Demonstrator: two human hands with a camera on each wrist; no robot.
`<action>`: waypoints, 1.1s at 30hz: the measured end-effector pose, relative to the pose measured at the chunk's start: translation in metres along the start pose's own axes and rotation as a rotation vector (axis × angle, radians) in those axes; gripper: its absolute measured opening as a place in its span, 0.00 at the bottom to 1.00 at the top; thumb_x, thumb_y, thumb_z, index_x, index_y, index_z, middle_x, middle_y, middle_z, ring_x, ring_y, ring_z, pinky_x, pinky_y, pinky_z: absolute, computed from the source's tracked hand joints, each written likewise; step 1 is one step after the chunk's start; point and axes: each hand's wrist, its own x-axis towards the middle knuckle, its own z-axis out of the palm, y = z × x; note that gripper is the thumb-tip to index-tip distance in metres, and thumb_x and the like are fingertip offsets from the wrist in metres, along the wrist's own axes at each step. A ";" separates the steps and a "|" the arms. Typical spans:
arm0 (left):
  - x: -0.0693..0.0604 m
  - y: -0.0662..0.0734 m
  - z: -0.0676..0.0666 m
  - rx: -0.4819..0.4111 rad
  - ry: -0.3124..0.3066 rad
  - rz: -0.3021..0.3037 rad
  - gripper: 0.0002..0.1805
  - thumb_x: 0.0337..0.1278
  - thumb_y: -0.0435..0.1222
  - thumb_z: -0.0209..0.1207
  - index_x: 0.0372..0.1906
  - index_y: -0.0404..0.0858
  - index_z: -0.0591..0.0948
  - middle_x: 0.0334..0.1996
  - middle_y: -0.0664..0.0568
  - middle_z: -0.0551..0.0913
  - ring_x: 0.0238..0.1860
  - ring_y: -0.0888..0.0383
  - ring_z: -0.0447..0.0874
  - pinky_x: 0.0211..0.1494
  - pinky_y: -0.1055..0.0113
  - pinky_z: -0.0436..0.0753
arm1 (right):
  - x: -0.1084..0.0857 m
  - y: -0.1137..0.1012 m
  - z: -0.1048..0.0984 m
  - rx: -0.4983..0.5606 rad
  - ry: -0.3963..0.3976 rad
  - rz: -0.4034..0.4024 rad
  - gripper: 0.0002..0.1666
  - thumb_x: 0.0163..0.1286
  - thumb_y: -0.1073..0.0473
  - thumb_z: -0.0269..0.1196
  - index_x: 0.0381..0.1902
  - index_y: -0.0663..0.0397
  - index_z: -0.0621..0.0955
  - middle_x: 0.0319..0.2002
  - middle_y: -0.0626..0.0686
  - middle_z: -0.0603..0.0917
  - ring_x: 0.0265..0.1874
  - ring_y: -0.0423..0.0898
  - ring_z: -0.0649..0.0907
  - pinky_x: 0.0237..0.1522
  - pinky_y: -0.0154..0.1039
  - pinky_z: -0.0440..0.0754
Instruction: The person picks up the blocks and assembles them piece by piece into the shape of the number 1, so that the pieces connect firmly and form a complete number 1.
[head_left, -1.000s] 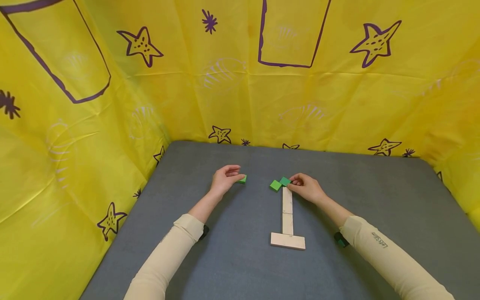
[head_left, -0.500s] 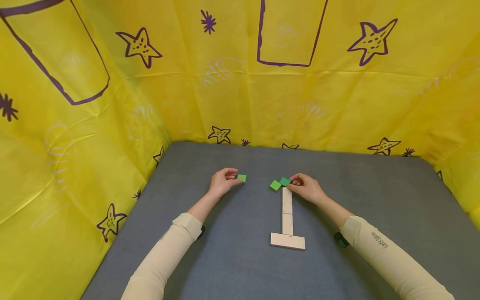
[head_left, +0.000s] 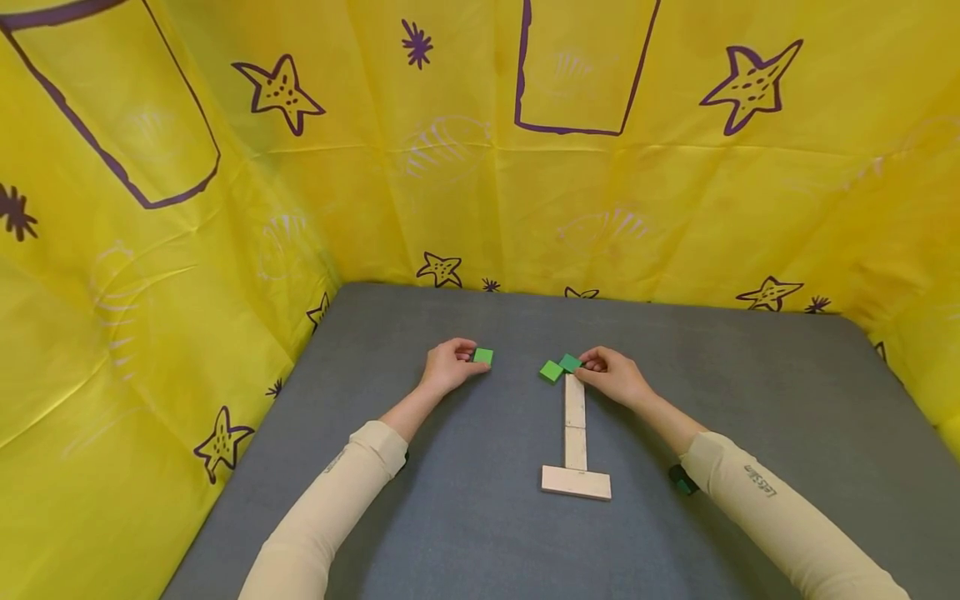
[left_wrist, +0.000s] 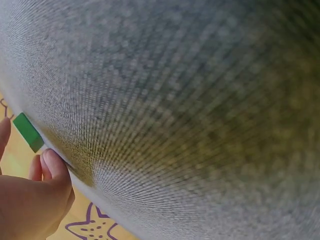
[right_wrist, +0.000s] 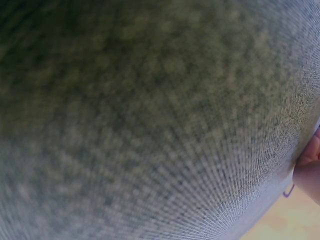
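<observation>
In the head view, my left hand (head_left: 447, 365) has its thumb and fingers at the edges of a light green square block (head_left: 483, 356), which lies on the table left of the others. The left wrist view shows that green block (left_wrist: 28, 132) between the thumb and curled fingers of the hand (left_wrist: 37, 195). My right hand (head_left: 613, 372) pinches a darker green block (head_left: 570, 362) at the top end of a row of wooden planks. Another light green block (head_left: 551, 371) touches its left side. Only part of the right hand (right_wrist: 307, 170) shows in the right wrist view.
Two pale planks (head_left: 574, 402) lie end to end on the grey table (head_left: 450, 500). A third plank (head_left: 576, 482) lies crosswise at their near end, like an upside-down T. Yellow patterned cloth (head_left: 480, 192) hangs behind and on both sides.
The light green block at my left hand has turned slightly and shows more of its top. My left hand has shifted a little nearer. The right hand and its block stay put.
</observation>
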 end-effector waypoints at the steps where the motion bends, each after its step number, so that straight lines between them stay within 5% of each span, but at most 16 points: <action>1: 0.001 0.000 0.001 0.009 0.001 0.006 0.25 0.45 0.41 0.75 0.50 0.35 0.83 0.43 0.46 0.84 0.44 0.52 0.80 0.49 0.60 0.79 | 0.000 0.000 0.000 -0.001 0.001 0.000 0.19 0.67 0.52 0.65 0.48 0.60 0.80 0.38 0.54 0.80 0.38 0.49 0.76 0.41 0.41 0.73; 15: 0.001 0.003 0.008 0.100 0.027 0.025 0.25 0.45 0.41 0.75 0.50 0.34 0.83 0.40 0.46 0.83 0.42 0.52 0.79 0.48 0.60 0.78 | -0.001 -0.002 0.000 0.001 0.003 0.006 0.19 0.67 0.53 0.65 0.49 0.61 0.80 0.39 0.54 0.80 0.39 0.50 0.76 0.42 0.41 0.73; 33: 0.001 0.000 0.011 0.086 0.080 0.056 0.25 0.43 0.42 0.76 0.47 0.34 0.84 0.39 0.46 0.84 0.41 0.53 0.80 0.46 0.61 0.79 | -0.002 -0.003 0.000 0.000 0.005 -0.006 0.18 0.67 0.54 0.65 0.48 0.61 0.80 0.38 0.54 0.80 0.38 0.49 0.75 0.41 0.41 0.72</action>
